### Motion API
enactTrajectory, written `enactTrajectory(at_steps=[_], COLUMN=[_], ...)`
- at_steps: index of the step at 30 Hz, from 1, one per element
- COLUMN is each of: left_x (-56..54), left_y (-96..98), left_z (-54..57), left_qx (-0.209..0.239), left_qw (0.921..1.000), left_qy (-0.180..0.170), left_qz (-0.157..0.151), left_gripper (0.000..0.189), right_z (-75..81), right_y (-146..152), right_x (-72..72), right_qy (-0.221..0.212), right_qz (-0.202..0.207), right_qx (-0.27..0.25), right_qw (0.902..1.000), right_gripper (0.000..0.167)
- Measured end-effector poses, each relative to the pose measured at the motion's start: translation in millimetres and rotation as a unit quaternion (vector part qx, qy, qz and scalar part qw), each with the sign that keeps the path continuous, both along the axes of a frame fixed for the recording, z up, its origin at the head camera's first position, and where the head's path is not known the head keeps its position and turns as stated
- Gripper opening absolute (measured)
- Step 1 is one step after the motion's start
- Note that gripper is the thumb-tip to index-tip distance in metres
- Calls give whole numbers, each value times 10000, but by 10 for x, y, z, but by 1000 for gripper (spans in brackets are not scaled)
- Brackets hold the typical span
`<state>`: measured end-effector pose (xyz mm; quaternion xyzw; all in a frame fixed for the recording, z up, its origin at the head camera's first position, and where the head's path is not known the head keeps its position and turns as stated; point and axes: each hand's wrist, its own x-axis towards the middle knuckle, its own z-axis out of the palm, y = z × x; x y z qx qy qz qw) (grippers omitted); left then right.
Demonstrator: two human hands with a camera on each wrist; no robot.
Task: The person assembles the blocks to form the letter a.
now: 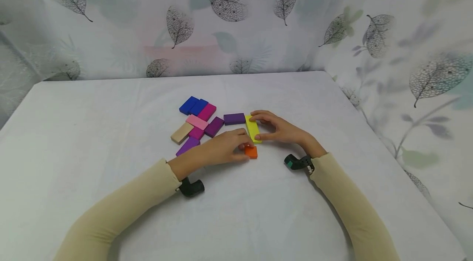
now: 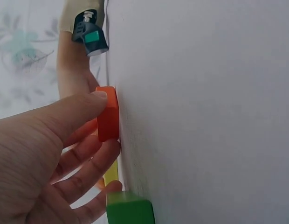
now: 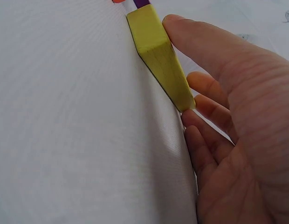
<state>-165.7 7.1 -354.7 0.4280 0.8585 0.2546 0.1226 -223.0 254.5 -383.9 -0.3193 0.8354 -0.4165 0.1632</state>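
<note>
My left hand pinches a small orange block between thumb and fingers, just in front of the yellow block. In the left wrist view, the thumb lies on the upper end of the orange block. A green block sits by that hand's little finger; the head view hides it. My right hand holds the long yellow block, thumb at the near end and fingertips at the far end. The right wrist view shows the thumb against the yellow block. A dark purple block lies at the yellow block's far left end.
To the left lies a group of flat blocks: blue, magenta, pink, tan, plum and violet. They rest on a white-covered table. A leaf-patterned curtain hangs behind and at the right.
</note>
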Motion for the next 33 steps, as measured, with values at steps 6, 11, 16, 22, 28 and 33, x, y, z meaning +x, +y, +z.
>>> enactTrajectory(at_steps=[6, 11, 16, 22, 28, 33], left_x=[2, 23, 26, 0, -17, -25], left_y=[69, 97, 119, 142, 166, 183], left_z=[-11, -13, -16, -29, -32, -30], left_qx=[-129, -119, -17, 83, 140, 101], left_qw=[9998, 9996, 9994, 9990, 9985, 9985], left_qy=[99, 247, 298, 295, 337, 331], left_qz=[78, 103, 197, 319, 396, 425], left_gripper=[37, 36, 36, 33, 33, 34], right_z=[-18, -26, -27, -22, -21, -14], right_y=[17, 14, 11, 19, 26, 29], right_x=[-5, 11, 13, 12, 9, 2], right_qy=[11, -1, 44, 35, 76, 69], right_qz=[5, 56, 130, 162, 246, 257], right_qx=[-5, -9, -83, -135, -251, -252], right_qw=[10000, 10000, 9999, 9998, 9994, 9993], right_gripper=[54, 55, 54, 53, 52, 53])
